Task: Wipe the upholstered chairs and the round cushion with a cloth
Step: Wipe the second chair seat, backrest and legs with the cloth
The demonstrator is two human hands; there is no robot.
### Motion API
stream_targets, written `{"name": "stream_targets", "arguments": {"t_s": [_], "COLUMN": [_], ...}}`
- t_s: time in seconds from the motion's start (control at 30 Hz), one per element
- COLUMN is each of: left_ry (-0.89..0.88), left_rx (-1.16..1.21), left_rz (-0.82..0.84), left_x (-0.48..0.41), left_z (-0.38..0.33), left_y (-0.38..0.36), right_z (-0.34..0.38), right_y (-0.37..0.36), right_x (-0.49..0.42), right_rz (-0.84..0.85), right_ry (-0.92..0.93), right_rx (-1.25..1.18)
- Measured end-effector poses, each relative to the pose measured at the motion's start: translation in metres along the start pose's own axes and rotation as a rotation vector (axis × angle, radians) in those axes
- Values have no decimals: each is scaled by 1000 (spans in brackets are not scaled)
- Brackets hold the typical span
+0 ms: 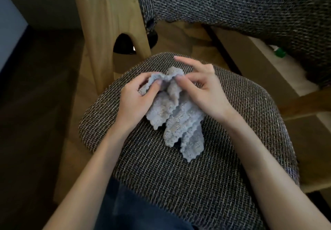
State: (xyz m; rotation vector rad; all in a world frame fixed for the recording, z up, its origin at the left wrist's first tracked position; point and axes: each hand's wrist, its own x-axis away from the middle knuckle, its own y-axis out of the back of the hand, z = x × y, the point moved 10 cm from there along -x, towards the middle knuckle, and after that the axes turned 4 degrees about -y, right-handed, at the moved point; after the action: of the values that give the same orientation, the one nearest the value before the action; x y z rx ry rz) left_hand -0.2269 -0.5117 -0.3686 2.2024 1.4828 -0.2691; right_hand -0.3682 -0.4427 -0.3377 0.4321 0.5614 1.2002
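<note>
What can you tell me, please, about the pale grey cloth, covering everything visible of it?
The pale grey-blue terry cloth looks soft and nubbly, with wavy, scalloped edges. It is crumpled and bunched at its top, where the left hand and the right hand each pinch it between thumb and fingers. Its lower folds hang down in ripples and seem to rest on the dark woven tweed chair seat.

Dim, soft light from upper right; dark left side, wide-angle edge warping, slight blur
</note>
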Motion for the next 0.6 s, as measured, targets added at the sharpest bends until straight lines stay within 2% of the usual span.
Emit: {"name": "stream_targets", "arguments": {"t_s": [0.1, 0.2, 0.3, 0.37, 0.47, 0.6], "left_ry": [-10, -27, 1, 40, 93, 132], "left_rx": [25, 25, 81, 233, 465, 413], "left_rz": [-26, -27, 47, 90, 127, 47], "left_x": [-3, -4, -2, 0, 1, -3], "left_z": [2, 3, 2, 2, 7, 19], "left_y": [3, 4, -1, -4, -9, -4], "right_z": [8, 12, 6, 4, 12, 28], "right_y": [-3, 2, 15, 25, 33, 37], "right_x": [-15, -25, -31, -33, -35, -35], "right_rz": [140, 126, -13, -119, -184, -168], "right_ry": [36, 115, 89, 55, 99, 175], "right_rx": [-128, 93, 121, 60, 47, -15]}}
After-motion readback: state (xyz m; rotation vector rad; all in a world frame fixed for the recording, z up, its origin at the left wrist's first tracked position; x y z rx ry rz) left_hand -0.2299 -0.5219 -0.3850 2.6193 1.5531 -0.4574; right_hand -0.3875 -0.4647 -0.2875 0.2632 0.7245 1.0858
